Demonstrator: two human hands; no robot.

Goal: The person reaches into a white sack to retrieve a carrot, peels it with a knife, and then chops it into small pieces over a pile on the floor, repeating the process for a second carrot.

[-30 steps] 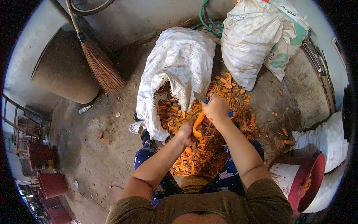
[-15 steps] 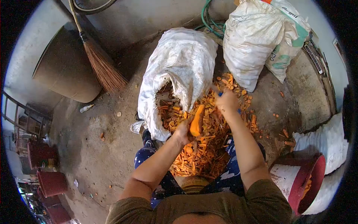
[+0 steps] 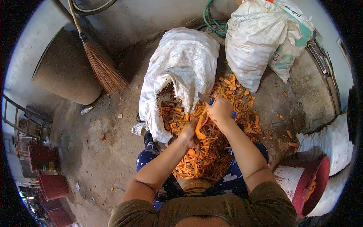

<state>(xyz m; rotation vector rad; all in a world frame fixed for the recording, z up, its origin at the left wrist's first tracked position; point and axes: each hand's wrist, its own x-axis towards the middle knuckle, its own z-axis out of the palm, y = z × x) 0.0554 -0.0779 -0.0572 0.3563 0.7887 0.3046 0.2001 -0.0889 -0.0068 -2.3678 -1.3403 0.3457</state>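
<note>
My left hand [image 3: 188, 135] is closed round a bright orange carrot [image 3: 200, 129], which points away from me. My right hand [image 3: 220, 109] grips a knife [image 3: 204, 97], its grey blade showing past the fingers and a bit of blue handle behind them. The right hand is close to the carrot's far end, and a strip of peel seems to hang beside it. Below both hands lies a heap of orange peelings and slices [image 3: 189, 166] between my knees. A white woven sack [image 3: 187, 49] lies just ahead, its torn mouth facing me with carrots inside.
Full white sacks [image 3: 255, 41] stand at the back right near a green hose [image 3: 208, 17]. To the right is a tipped red bucket [image 3: 321, 181] with orange pieces in it. A broom [image 3: 104, 68] leans at the left, and red tubs [image 3: 53, 185] stand at lower left.
My right hand with the knife has come down and left, closer to the carrot. The carrot has turned slightly in my left hand, which has barely moved.
</note>
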